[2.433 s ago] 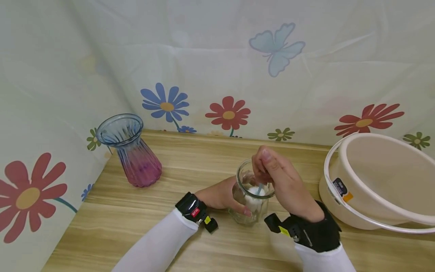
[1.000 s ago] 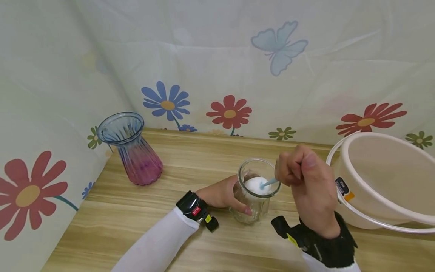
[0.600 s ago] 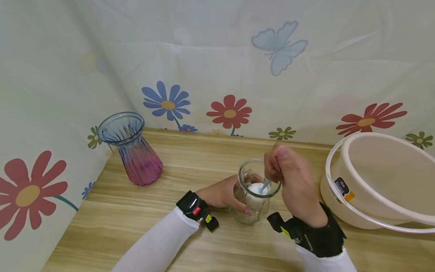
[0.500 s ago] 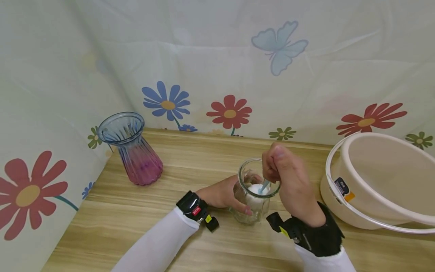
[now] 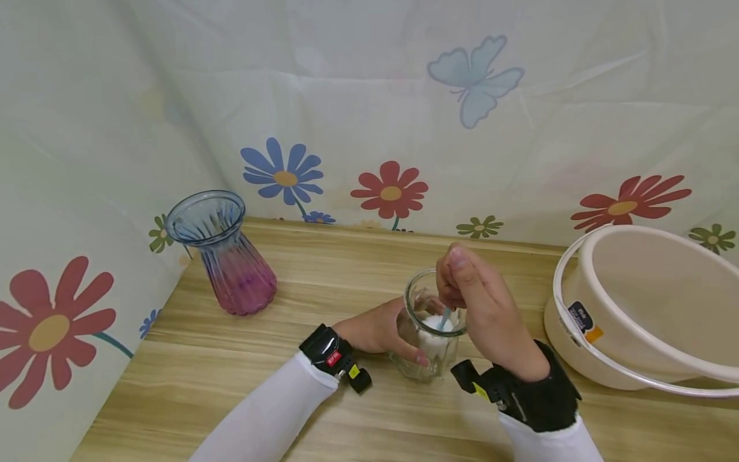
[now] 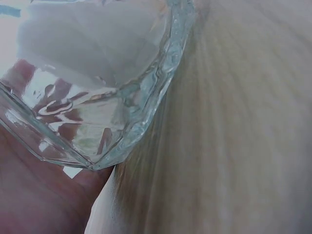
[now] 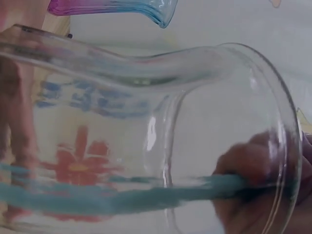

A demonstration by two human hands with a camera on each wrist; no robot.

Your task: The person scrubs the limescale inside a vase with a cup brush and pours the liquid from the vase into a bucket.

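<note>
A clear glass vase (image 5: 443, 351) stands on the wooden tabletop, its mouth tipped slightly in the head view. From its left side my left hand (image 5: 378, 328) grips the body, thumb in front; the left wrist view shows the palm (image 6: 39, 195) against the faceted glass. My right hand (image 5: 487, 311), curled at the rim, holds a cleaning brush with a white, sponge-like head (image 5: 434, 322) inside the vase. In the right wrist view its blue handle (image 7: 122, 200) runs lengthwise through the glass. The fingers cover the handle's upper end.
A ribbed blue-and-pink glass vase (image 5: 233, 263) stands at the back left. To the right sits a cream bucket (image 5: 600, 321) with its handle hanging down in front. A flower-printed curtain (image 5: 358, 96) closes off the back and left side.
My right hand had swung right with the brush handle tilted over the rim; it has come back left, the handle now steeper. The left hand and the clear vase stay in place.
</note>
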